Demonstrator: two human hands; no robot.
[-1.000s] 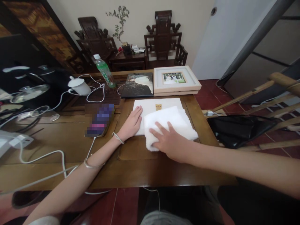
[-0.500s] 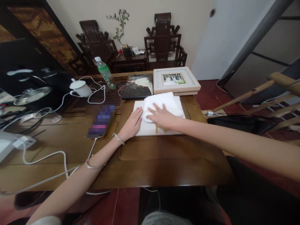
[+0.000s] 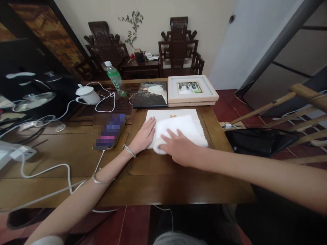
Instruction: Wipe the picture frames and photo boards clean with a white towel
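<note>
My left hand (image 3: pixel 146 133) lies flat along the left edge of a white flat panel (image 3: pixel 158 113), fingers stretched out and close together. A folded white fluffy cloth (image 3: pixel 178 125) covers the panel's near part and overhangs its front edge. My right hand (image 3: pixel 178 146) presses on this cloth and grips it, fingers spread on top, with one fingertip in the rolled fold at its left end. A small gold mark (image 3: pixel 173 116) shows on the panel just beyond the cloth; the rest of the panel's near surface is hidden.
Behind the panel are a dark photo panel (image 3: pixel 150 94) and stacked pale wooden picture frames (image 3: pixel 193 89). To the left are a phone (image 3: pixel 111 131) on a cable, a white lidded cup (image 3: pixel 87 94), a green bottle (image 3: pixel 116 80) and a power strip (image 3: pixel 19 154). A wooden chair (image 3: pixel 306 98) stands right.
My right hand has drawn the cloth toward me across the panel, from its far part to its front edge. The gold mark is now beyond the cloth. My left hand stays in place.
</note>
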